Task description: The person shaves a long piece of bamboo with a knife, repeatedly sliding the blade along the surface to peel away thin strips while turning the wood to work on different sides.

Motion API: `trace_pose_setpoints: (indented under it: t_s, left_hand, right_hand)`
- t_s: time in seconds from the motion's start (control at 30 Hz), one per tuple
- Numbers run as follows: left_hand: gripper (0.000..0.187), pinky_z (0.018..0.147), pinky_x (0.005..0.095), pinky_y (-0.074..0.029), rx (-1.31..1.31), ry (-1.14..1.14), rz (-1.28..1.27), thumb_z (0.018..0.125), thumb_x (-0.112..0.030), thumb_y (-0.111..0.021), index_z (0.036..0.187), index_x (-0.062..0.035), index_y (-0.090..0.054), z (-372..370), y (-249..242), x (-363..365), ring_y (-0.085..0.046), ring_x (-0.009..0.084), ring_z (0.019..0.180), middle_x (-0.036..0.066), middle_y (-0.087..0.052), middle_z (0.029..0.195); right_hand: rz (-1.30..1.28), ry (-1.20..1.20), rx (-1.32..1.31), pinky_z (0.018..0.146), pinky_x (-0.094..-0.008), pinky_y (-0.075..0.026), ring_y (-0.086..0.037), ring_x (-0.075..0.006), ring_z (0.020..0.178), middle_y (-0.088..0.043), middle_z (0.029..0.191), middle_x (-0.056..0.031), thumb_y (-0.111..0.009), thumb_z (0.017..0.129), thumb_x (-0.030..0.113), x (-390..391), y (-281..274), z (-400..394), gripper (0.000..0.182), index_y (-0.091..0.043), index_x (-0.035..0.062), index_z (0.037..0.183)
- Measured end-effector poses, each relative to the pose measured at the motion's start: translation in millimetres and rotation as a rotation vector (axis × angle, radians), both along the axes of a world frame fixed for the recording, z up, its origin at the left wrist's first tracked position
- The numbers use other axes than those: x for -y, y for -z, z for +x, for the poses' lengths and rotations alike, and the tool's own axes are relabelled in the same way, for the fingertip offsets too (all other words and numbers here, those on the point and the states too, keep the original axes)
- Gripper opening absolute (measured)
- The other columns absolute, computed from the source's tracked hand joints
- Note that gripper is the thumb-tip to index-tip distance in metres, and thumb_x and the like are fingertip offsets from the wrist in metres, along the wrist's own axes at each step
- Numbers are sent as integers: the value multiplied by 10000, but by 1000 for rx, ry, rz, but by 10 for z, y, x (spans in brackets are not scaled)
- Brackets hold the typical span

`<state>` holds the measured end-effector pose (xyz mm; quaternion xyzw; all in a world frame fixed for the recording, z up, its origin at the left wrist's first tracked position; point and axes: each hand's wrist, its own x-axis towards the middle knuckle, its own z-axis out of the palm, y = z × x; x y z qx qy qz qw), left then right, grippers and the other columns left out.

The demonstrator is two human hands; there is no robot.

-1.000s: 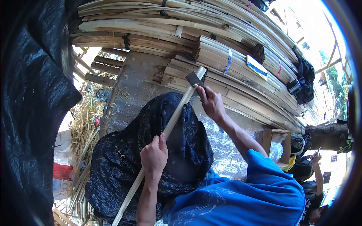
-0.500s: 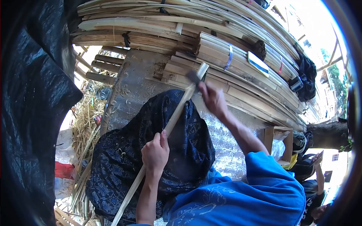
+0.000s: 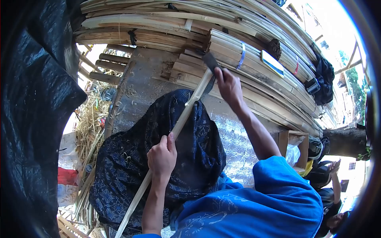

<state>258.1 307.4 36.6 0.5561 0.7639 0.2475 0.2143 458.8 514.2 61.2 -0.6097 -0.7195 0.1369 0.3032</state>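
Observation:
A long pale bamboo strip (image 3: 183,119) slants from the lower left up to the far side, across the dark patterned cloth (image 3: 131,170) over my lap. My left hand (image 3: 162,156) is closed around its middle, thumb lying along the top. At the strip's far end, my right hand (image 3: 230,86) grips a knife with a broad dark blade (image 3: 211,61); its handle is hidden in my fingers. The blade overlaps the tip of the strip in this view. A small pale raised sliver shows on the strip, between the hands.
Bundled bamboo slats (image 3: 254,59) tied with bands are stacked ahead, with a phone-like flat object (image 3: 272,63) on top. A black tarp (image 3: 39,91) hangs at left. A cardboard box (image 3: 303,152) stands at right, near another person (image 3: 335,198). Straw and shavings litter the left side.
My right hand has moved the knife away from me, up to the far tip of the strip. The strip's far end has shifted slightly left; my left hand keeps its grip.

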Motion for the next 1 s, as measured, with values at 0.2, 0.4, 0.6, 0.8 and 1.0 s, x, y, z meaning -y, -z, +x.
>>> trace_pose_setpoints:
  t_s: [0.2,0.4,0.6,0.8,1.0]
  left_hand:
    - [442,517,460,-504,-46,-36,52,993,-347,-408,703,-54,-567,-13,57,-26,-631,381,559,181,-613,570]
    - [445,511,450,-507,-23,0,17,991,-351,-416,683,-56,-544,5,17,18,-636,367,551,166,-614,566]
    - [474,484,474,-450,-40,-66,100,982,-374,-442,655,-40,-517,32,41,12,-605,394,546,178,-565,527]
    - [471,475,467,-449,-24,-56,114,972,-369,-471,631,-46,-503,42,80,4,-602,385,529,172,-558,514]
    - [472,470,462,-449,-19,-78,118,971,-371,-475,629,-47,-510,39,113,7,-603,384,528,166,-556,509]
  right_hand:
    - [-57,-271,-29,590,-484,-478,-600,-487,708,-590,657,-273,-474,967,394,658,250,-186,383,-557,35,864]
    - [-115,-27,23,560,-459,-477,-643,-390,629,-612,643,-209,-441,957,493,55,-90,-24,533,-582,-1,814]
    - [-135,-10,184,705,-491,-462,-617,-446,779,-622,728,-266,-430,941,532,-536,-283,-4,575,-614,-6,855]
    - [-110,-20,184,689,-490,-462,-616,-444,743,-621,721,-263,-434,947,515,-544,-133,83,556,-615,-3,860]
    - [-77,-64,163,669,-481,-464,-622,-428,728,-621,707,-253,-426,956,499,-561,-126,75,546,-610,-2,848]
